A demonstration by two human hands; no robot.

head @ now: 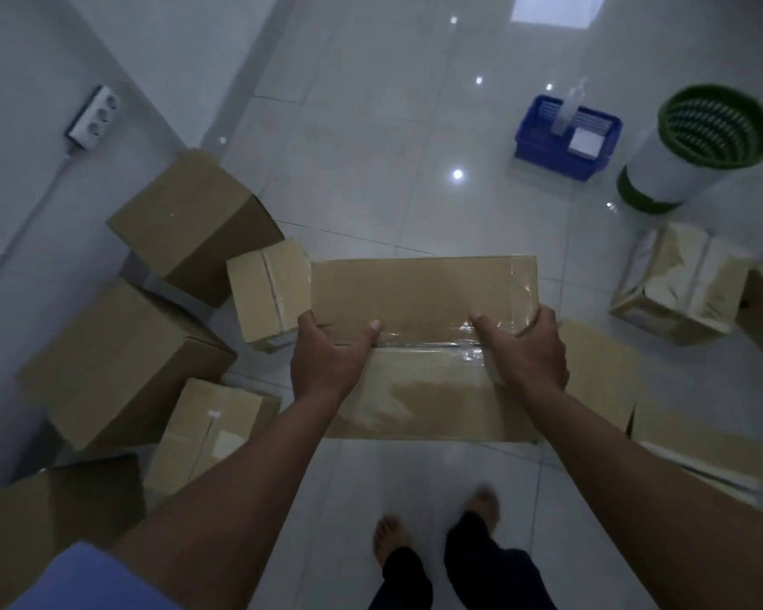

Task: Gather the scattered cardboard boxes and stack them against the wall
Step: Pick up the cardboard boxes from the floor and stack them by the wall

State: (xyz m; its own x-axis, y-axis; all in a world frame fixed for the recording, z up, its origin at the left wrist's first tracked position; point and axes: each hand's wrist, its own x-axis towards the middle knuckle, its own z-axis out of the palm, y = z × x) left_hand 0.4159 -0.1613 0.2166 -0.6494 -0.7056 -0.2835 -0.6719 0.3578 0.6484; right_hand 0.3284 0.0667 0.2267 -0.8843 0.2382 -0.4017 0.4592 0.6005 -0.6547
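Both my hands are on the long taped carton (423, 297), held out in front of me above the tile floor (371, 147). My left hand (327, 363) clamps its left end, thumb up on the top face near the tape seam, fingers curled round the edge and under. My right hand (523, 350) does the same at the right end, thumb on the shiny clear tape, fingers wrapped over the far corner. So each hand is closed round the carton, one per end. Its long axis runs left to right between my hands, square across my body. Just left of my left hand, near touching the carton's end, sits a small taped box (267, 292). Beyond that, further left, the cluster by the wall (14, 147): a big plain box (194, 222) tilted up at the back, another large one (120, 363) nearer me, a smaller labelled box (208, 429) below my left forearm. Off past my right hand, a flat carton (697, 446) on the floor and a crumpled, tape-wrapped box (679, 284) further out, still ungathered. Blue basket (567, 138) and green-topped bin (697, 147) well beyond, irrelevant. Judgement: the wall and the stack lie to the left of the grip, so my left hand leads. The carton likely needs swinging so its long side runs along the wall. Risk: clipping the small box with the left end.
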